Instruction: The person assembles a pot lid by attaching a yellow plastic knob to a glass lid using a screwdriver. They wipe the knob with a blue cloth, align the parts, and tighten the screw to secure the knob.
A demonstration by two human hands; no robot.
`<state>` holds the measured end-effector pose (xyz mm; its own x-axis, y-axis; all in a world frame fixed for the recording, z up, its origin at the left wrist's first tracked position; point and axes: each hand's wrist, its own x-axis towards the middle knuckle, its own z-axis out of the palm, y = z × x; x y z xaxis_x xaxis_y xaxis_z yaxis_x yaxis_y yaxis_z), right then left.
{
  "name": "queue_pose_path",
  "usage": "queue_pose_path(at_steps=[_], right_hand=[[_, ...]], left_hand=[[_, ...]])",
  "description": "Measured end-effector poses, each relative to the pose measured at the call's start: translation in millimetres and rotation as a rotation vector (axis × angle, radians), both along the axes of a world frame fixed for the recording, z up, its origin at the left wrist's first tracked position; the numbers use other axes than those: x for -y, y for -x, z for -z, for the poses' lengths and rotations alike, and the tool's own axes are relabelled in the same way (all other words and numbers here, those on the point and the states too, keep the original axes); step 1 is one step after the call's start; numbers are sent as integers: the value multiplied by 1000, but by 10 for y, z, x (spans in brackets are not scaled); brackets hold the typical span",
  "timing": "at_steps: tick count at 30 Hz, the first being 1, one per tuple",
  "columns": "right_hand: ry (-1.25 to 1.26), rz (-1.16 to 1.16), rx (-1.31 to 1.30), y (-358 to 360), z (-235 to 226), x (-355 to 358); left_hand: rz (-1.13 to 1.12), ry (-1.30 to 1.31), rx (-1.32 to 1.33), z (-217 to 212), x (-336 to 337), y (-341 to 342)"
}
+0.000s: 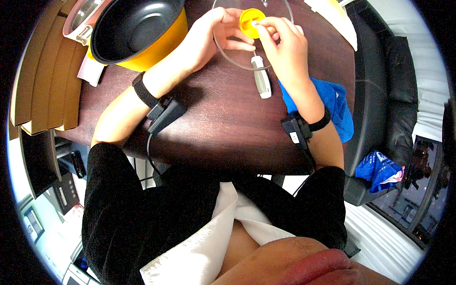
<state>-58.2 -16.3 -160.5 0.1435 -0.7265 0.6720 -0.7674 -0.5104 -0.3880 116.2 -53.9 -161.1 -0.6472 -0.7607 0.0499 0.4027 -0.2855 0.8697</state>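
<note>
My left hand [209, 35] curls around a round yellow knob [246, 18], with the thumb near its top and the other fingers partly spread below. At the knob's hollow face, my right hand [289, 47] pinches thumb and forefinger together; a tiny pale bit shows at the tips, too small to name. A clear glass lid [237, 61] with a thin rim lies around and behind both hands. Close to the lid's near edge is a screwdriver [261, 80] with a grey and white handle, its shaft reaching toward the lid.
A yellow pot [164, 47] with a black inside stands at the left, beside a pinkish container [73, 28] and brown cardboard [47, 71]. Under my right forearm lies a blue cloth [338, 107]. A black sofa [375, 99] borders the brown table [209, 128] on the right.
</note>
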Motion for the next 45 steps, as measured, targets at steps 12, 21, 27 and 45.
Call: queue_pose_path(at_steps=[12, 21, 27, 45], right_hand=[[61, 47, -65, -114, -157, -141], [-6, 63, -9, -113, -120, -130], [-61, 31, 78, -154, -114, -132], [-114, 6, 98, -180, -89, -147]], left_hand=[[-194, 286, 272, -379, -357, -45], [-218, 447, 300, -222, -325, -7], [-271, 848, 414, -149, -235, -51], [-218, 389, 191, -188, -323, -27]])
